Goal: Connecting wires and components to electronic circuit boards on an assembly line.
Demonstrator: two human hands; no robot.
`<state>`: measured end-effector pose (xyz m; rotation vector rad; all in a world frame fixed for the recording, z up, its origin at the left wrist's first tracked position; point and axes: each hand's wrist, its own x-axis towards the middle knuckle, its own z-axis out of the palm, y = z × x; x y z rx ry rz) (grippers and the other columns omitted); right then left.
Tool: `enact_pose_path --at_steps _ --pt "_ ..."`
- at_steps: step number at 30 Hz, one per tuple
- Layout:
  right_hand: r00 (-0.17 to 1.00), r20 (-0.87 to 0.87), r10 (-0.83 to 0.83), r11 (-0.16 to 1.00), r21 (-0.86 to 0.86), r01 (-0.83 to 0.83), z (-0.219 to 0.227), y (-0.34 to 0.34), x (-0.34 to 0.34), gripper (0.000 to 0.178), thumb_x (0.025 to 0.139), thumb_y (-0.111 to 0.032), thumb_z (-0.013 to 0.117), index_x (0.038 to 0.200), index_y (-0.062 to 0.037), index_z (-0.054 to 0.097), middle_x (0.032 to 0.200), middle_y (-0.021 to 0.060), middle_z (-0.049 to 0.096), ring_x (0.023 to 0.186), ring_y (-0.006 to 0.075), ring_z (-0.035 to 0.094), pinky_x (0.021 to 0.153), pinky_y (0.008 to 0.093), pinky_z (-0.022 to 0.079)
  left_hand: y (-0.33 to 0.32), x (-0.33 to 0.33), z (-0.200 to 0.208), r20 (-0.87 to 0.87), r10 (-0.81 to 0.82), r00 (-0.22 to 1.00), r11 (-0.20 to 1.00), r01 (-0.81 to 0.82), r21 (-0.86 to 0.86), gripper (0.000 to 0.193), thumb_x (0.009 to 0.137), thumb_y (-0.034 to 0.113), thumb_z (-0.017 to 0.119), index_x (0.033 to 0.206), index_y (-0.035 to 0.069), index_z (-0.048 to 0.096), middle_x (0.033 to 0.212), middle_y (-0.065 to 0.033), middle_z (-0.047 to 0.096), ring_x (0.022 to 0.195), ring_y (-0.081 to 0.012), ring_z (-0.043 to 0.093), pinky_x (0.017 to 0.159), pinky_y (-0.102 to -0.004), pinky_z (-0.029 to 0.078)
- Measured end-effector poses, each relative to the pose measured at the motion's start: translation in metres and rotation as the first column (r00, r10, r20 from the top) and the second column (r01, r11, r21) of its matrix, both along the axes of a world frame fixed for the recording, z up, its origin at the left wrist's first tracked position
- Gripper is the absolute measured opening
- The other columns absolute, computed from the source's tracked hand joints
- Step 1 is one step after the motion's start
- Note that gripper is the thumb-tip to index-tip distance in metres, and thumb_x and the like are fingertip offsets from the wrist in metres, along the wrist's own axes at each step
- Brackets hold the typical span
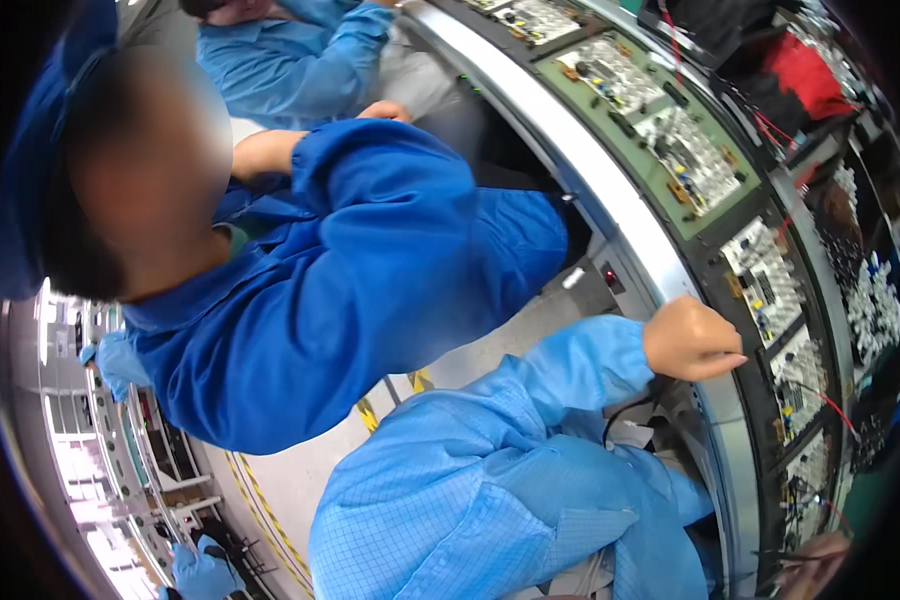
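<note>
Curled into a loose fist with nothing showing between its fingers, the left hand (692,340) sits just past 3 o'clock from the middle of the view, over the edge of the assembly line, its knuckles toward 1 and its fingertips toward 3. The right hand (818,572), near 4 o'clock, is dim and cut by the rim; a thin dark tool (775,556) lies beside its fingers, and I cannot tell whether it is gripped.

A pale metal rail (560,115) curves from 12 o'clock round toward 4, with a dark track of boards beyond it. Outside the track, white parts (875,305) are heaped at 3 o'clock and a red item (808,85) lies at 2. A co-worker in dark blue (370,290) fills the 9 to 10 o'clock side; another in light blue (290,70) sits at 11. Grey floor (300,455) with yellow-and-black tape (367,413) shows around 7, shelving (98,420) toward 8.

Any print on the boards is too small to read.

Nearest the left fist, toward 4 from it, is a circuit board (800,385), its long axis running roughly 11 to 5 along the track; a red wire (832,402) trails off it toward 4.
</note>
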<state>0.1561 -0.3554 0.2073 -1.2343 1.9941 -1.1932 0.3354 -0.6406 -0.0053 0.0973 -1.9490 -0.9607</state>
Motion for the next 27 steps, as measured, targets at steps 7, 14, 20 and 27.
enact_pose_path --at_steps 7,14,20,27 --pt "0.965 0.193 -0.180 0.950 -0.219 0.221 -0.089 0.032 0.058 0.028 0.082 -0.024 0.072 0.081 -0.0022 0.053 0.066 0.0090 0.054 0.052 0.0131 0.052 0.043 0.0231 0.040 0.020 0.008 0.065 -0.032 -0.684 0.729 0.728 0.684 0.035 0.013 0.087 0.018 0.066 0.092 0.006 0.068 0.073 -0.0064 0.063 0.061 -0.0233 0.062 0.052 -0.0330 0.049" --pt "0.993 -0.027 -0.115 0.983 -0.145 0.110 -0.087 -0.018 0.066 0.013 0.081 -0.005 0.069 0.079 0.0033 0.059 0.070 0.0110 0.059 0.050 0.0133 0.055 0.045 0.0231 0.043 0.080 -0.014 0.092 0.237 -0.649 0.723 0.756 0.647 0.096 0.024 0.083 0.019 0.068 0.101 0.004 0.062 0.081 -0.0087 0.060 0.065 -0.0273 0.060 0.053 -0.0364 0.048" --pt "0.986 0.135 -0.103 0.971 -0.199 0.129 -0.103 -0.037 0.067 0.014 0.088 -0.004 0.061 0.083 0.0054 0.053 0.072 0.0119 0.057 0.052 0.0139 0.057 0.047 0.0238 0.048 0.072 -0.007 0.092 0.346 -0.553 0.758 0.831 0.530 0.166 0.010 0.086 0.015 0.063 0.092 0.007 0.061 0.081 -0.0095 0.064 0.068 -0.0297 0.063 0.058 -0.0353 0.051" --pt "0.972 0.127 -0.199 0.897 -0.375 0.233 -0.122 -0.024 0.056 0.018 0.096 -0.015 0.052 0.095 0.0022 0.049 0.080 0.0133 0.056 0.065 0.0147 0.059 0.058 0.0248 0.050 0.020 -0.009 0.072 0.167 -0.073 0.983 0.916 0.000 0.401 0.011 0.086 -0.002 0.060 0.097 -0.005 0.059 0.090 -0.0115 0.068 0.080 -0.0146 0.067 0.066 -0.0239 0.054"
